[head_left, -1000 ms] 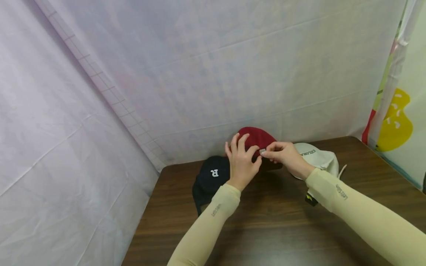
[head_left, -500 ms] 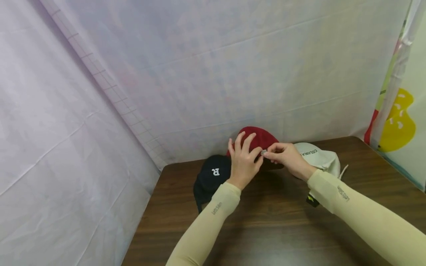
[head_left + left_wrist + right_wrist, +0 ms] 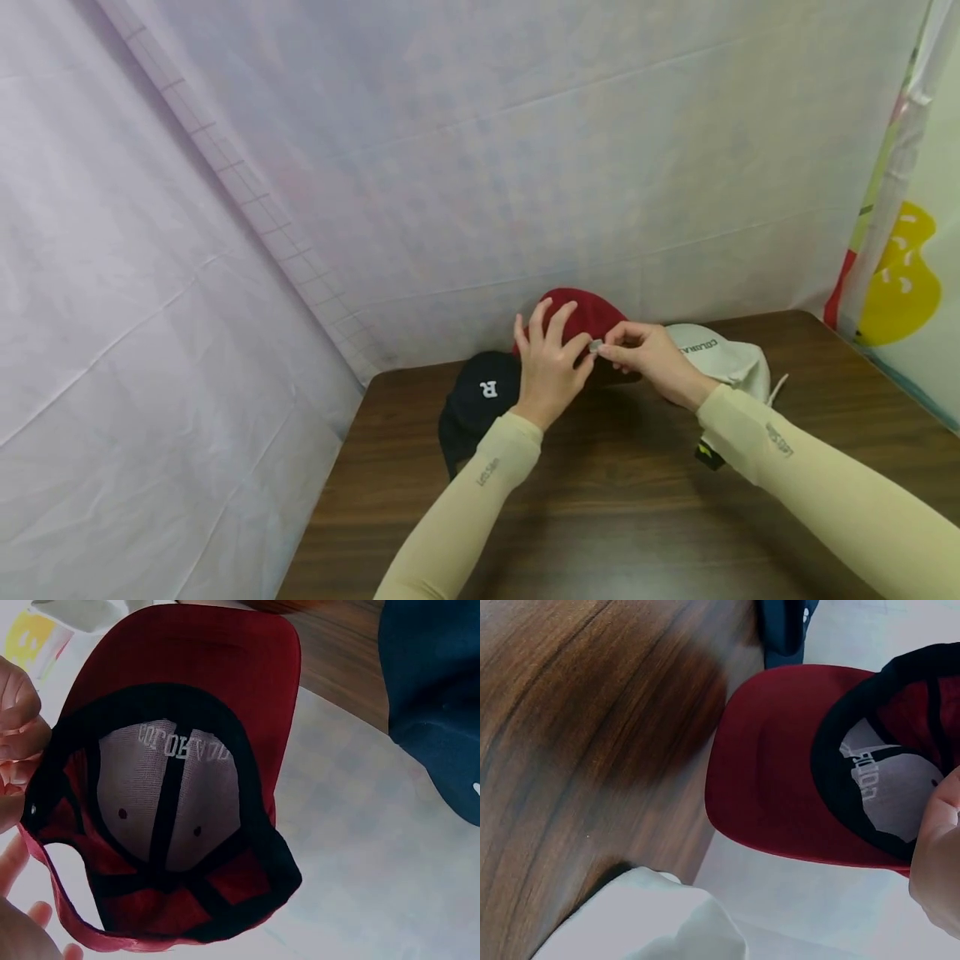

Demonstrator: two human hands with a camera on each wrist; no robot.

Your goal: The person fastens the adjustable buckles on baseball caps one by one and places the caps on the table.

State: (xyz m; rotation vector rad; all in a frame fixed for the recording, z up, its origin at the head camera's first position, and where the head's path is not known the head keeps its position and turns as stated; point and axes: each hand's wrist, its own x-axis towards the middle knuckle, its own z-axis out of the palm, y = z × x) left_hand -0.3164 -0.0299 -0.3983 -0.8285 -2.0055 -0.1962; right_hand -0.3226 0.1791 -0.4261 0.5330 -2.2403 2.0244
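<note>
A red baseball cap (image 3: 596,310) is held up at the back of the table, between both hands. In the left wrist view its dark sweatband and pale inner front panel (image 3: 131,780) show, with the arched rear opening at the lower left. My left hand (image 3: 550,367) pinches the cap's rear edge between thumb and index finger, its other fingers spread over the crown. From the right, my right hand (image 3: 654,360) pinches at a small silvery buckle (image 3: 596,346) on the strap. The right wrist view shows the red brim (image 3: 772,765) beside that hand's edge.
A black cap (image 3: 480,404) with a white R lies left of the red one. To the right is an off-white cap (image 3: 723,362) with dark lettering, near a small black tag (image 3: 708,455). Pale curtain (image 3: 465,167) hangs behind the brown wooden table (image 3: 600,500).
Both hands keep their hold at the red cap's strap, with only slight finger movement. The head view has shifted a little.
</note>
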